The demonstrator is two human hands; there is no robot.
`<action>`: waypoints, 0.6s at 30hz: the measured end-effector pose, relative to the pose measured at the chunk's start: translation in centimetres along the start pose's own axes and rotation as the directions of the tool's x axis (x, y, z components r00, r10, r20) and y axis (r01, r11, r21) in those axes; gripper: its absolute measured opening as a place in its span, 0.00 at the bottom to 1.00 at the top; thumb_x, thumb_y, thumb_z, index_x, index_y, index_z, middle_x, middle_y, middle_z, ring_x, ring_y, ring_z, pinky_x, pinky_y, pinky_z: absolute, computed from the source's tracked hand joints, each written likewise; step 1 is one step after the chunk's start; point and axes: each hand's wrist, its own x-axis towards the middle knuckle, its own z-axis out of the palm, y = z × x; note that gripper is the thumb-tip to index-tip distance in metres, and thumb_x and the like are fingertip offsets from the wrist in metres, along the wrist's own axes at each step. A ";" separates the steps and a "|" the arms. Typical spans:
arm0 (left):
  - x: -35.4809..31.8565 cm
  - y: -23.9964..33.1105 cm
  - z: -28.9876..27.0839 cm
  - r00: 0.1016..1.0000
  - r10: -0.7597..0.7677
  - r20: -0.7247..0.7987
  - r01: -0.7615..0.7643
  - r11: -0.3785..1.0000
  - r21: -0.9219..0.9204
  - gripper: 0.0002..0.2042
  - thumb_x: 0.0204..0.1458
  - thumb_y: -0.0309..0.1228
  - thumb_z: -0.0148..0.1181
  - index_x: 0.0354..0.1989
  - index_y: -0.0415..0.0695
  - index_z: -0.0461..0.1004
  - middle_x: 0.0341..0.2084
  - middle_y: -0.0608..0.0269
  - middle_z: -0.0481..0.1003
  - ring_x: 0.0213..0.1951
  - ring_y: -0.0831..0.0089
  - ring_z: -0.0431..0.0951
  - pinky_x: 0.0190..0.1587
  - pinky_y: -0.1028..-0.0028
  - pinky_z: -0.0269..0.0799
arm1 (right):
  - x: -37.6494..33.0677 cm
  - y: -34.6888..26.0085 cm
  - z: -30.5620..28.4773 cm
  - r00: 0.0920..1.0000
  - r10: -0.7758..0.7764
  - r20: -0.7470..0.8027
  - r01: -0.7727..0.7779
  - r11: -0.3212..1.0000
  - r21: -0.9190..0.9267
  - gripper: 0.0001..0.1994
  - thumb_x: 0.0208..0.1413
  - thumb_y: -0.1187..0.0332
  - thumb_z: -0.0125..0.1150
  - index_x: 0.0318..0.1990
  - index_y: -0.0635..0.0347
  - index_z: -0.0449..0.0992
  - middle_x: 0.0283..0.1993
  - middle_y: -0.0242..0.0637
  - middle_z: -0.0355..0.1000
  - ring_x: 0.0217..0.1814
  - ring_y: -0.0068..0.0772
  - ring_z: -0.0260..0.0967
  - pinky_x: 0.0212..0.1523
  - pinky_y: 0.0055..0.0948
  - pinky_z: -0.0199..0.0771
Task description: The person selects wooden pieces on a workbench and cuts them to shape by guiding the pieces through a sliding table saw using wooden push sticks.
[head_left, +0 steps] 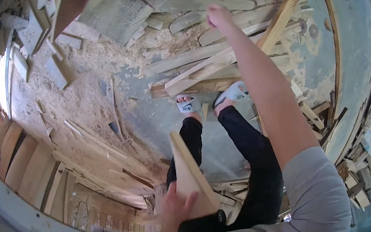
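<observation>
Near, left: left hand (175,207) clasps a pale board (192,176) at its lower end, fingers wrapped on the left face; board stands tilted by the left thigh. Below, black trousers, two feet in slides (189,104) on the concrete floor (157,120). Sawdust (82,92) spread left. Far, right: right hand (219,16), arm stretched out, fingers curled loosely; cannot tell if it grips anything. It hovers over the plank pile (215,59), near a long light beam (277,24) lying slantwise across it.
</observation>
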 end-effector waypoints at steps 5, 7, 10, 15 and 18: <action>-0.7 -3.3 -0.1 0.968 0.014 -0.249 -0.068 0.976 -0.207 0.30 0.47 0.51 0.64 0.49 0.38 0.69 0.35 0.44 0.77 0.39 0.44 0.78 0.40 0.55 0.73 | 6.4 -4.8 6.5 0.987 0.033 0.156 0.005 0.972 -0.235 0.26 0.56 0.64 0.49 0.63 0.60 0.62 0.38 0.51 0.78 0.32 0.43 0.79 0.30 0.37 0.78; 0.8 -3.0 0.4 0.980 0.042 -0.195 -0.093 0.960 -0.263 0.34 0.47 0.56 0.60 0.50 0.35 0.69 0.35 0.43 0.77 0.39 0.45 0.78 0.41 0.56 0.72 | 9.8 -3.6 5.1 0.999 -0.008 -0.035 -0.004 0.941 -0.337 0.18 0.61 0.65 0.50 0.58 0.53 0.67 0.24 0.44 0.75 0.15 0.34 0.70 0.18 0.33 0.73; 1.3 -3.1 0.9 0.999 0.034 -0.023 -0.040 0.957 -0.288 0.45 0.50 0.60 0.59 0.67 0.37 0.55 0.57 0.41 0.67 0.57 0.46 0.68 0.56 0.59 0.66 | 11.9 -2.8 3.4 0.958 -0.162 -0.236 0.058 0.917 -0.395 0.15 0.56 0.60 0.54 0.48 0.56 0.74 0.34 0.49 0.77 0.30 0.44 0.74 0.33 0.41 0.74; 0.9 0.0 -0.1 0.976 0.040 -0.212 -0.100 0.956 -0.277 0.30 0.47 0.50 0.63 0.48 0.36 0.70 0.35 0.44 0.77 0.38 0.42 0.77 0.40 0.54 0.72 | 3.7 -3.0 4.1 0.869 -0.239 -0.434 0.153 0.963 -0.224 0.16 0.49 0.56 0.60 0.38 0.58 0.79 0.36 0.48 0.78 0.41 0.52 0.76 0.43 0.44 0.74; 0.9 -0.8 0.7 0.982 0.086 -0.169 -0.109 0.985 -0.132 0.28 0.48 0.49 0.62 0.45 0.34 0.71 0.31 0.43 0.76 0.36 0.41 0.77 0.38 0.53 0.71 | -2.7 0.8 2.2 0.936 -0.014 -0.351 0.035 0.998 0.054 0.13 0.50 0.56 0.60 0.34 0.56 0.80 0.31 0.44 0.78 0.37 0.48 0.76 0.41 0.41 0.75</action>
